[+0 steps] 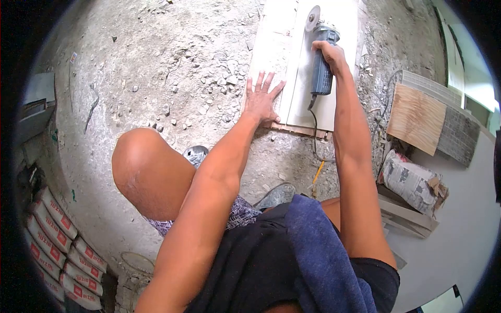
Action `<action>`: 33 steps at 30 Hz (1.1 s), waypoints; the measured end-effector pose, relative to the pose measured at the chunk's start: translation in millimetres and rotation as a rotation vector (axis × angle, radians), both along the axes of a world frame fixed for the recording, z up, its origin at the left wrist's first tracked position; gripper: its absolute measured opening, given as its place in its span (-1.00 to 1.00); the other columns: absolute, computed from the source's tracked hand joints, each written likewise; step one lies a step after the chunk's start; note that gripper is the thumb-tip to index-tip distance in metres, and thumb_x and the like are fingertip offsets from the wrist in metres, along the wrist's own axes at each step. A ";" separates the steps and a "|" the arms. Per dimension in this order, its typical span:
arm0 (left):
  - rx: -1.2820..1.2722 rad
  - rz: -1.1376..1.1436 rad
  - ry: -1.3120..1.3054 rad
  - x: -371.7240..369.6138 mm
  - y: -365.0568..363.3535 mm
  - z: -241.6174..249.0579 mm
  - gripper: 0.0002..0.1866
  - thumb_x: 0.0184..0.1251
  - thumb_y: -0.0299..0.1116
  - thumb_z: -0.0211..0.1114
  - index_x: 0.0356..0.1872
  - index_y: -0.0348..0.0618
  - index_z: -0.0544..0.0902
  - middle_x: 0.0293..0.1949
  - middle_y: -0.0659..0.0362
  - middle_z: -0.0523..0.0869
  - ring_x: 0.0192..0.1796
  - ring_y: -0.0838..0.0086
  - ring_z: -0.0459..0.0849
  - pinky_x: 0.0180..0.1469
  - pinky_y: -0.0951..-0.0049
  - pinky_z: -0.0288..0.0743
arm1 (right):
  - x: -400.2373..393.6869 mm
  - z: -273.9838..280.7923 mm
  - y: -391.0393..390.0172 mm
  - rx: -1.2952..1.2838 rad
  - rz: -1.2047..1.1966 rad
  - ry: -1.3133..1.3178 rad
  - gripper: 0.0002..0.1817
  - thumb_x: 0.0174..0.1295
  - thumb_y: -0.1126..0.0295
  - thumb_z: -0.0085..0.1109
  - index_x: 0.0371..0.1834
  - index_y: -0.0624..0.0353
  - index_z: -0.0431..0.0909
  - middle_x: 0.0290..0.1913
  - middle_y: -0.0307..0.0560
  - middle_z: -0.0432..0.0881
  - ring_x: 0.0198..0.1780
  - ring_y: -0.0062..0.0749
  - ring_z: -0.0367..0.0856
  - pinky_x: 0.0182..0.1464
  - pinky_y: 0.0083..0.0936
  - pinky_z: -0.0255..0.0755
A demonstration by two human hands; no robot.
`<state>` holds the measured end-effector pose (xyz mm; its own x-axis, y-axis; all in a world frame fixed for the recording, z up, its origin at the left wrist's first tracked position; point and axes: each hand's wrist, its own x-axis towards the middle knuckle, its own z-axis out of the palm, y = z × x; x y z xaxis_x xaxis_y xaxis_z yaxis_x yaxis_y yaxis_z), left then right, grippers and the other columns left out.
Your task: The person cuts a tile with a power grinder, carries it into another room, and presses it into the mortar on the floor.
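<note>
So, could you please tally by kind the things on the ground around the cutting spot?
Pale rectangular tile under the flat left hand: 1
Blue-grey angle grinder gripped in the right hand: 1
Brown plywood board: 1
Newspaper-wrapped bundle: 1
Yellow pencil: 1
Total: 5

Bright, even daylight over the whole scene; shadows are soft and short. Pale tile (313, 62) at upper centre is nearly washed out by glare. Strong fisheye bending curves the edges, with black vignette corners. Focus is sharp at centre, slightly soft toward the rim.
</note>
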<state>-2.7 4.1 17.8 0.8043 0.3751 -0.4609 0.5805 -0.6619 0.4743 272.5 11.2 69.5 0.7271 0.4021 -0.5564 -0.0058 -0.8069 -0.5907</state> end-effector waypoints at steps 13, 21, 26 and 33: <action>0.013 -0.007 0.000 -0.1 -1.1 -7.2 0.43 -0.43 0.27 0.68 0.61 0.57 -0.03 0.67 0.10 -0.20 0.68 0.08 -0.43 0.58 -0.24 -0.53 | -3.6 6.8 -4.6 -0.002 0.007 0.043 -0.66 -0.23 0.21 0.41 -0.57 0.31 0.63 -0.53 -0.12 0.60 -0.52 -0.40 0.51 -0.42 -0.43 0.43; 0.015 -0.005 -0.001 0.3 -0.3 -2.4 0.43 -0.45 0.26 0.68 0.61 0.58 -0.03 0.67 0.10 -0.20 0.68 0.07 -0.41 0.58 -0.24 -0.53 | 6.8 -14.2 -4.5 -0.018 0.008 -0.029 -0.63 -0.24 0.21 0.42 -0.52 0.36 0.65 -0.53 -0.08 0.61 -0.52 -0.38 0.53 -0.42 -0.42 0.45; 0.013 -0.014 0.017 1.2 -0.8 -5.6 0.45 -0.46 0.27 0.69 0.61 0.59 -0.04 0.67 0.10 -0.21 0.67 0.06 -0.42 0.58 -0.24 -0.52 | 1.1 5.4 5.4 0.004 -0.015 0.007 -0.55 -0.27 0.15 0.42 -0.51 0.40 0.63 -0.50 -0.05 0.62 -0.47 -0.32 0.57 -0.39 -0.40 0.47; 0.009 -0.017 0.025 1.6 -0.1 -4.7 0.44 -0.44 0.27 0.69 0.61 0.58 -0.04 0.67 0.10 -0.23 0.67 0.07 -0.43 0.58 -0.24 -0.52 | 17.4 -2.8 15.0 -0.025 0.084 -0.054 -0.71 -0.20 0.20 0.38 -0.54 0.21 0.64 -0.50 -0.17 0.58 -0.56 -0.44 0.48 -0.48 -0.45 0.37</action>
<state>-1.2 4.0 13.1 0.7989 0.3656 -0.4776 0.5806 -0.6760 0.4538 289.9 26.2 66.7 0.7205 0.4494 -0.5282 0.0936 -0.8177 -0.5680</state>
